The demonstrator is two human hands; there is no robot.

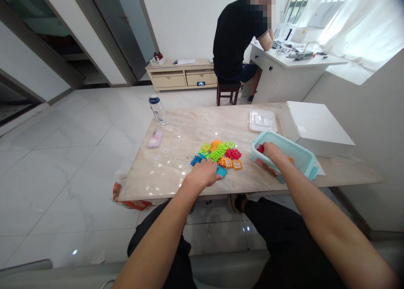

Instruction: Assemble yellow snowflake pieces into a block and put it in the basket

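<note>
A heap of colourful toothed plastic building tiles (pixel 219 154) lies on the marble-topped table, in green, orange, blue and red. My left hand (pixel 203 173) rests at the near side of the heap, thumb spread out to the right beside a blue tile (pixel 221 171); its fingertips partly disappear among the pieces. To the right stands a light blue plastic bin (pixel 299 148). Inside its left end, my right hand (pixel 272 150) is closed on a red tile (pixel 260 148). Some orange shows deeper in the bin, partly hidden by my forearm.
Two small white window pieces (pixel 166 151) lie left of the heap. Farther off are a pink packet (pixel 155 138), a water bottle (pixel 158 110), a clear lid (pixel 263 120) and a white box (pixel 318 123). Another person (pixel 236 36) sits at a white desk (pixel 284 66) beyond.
</note>
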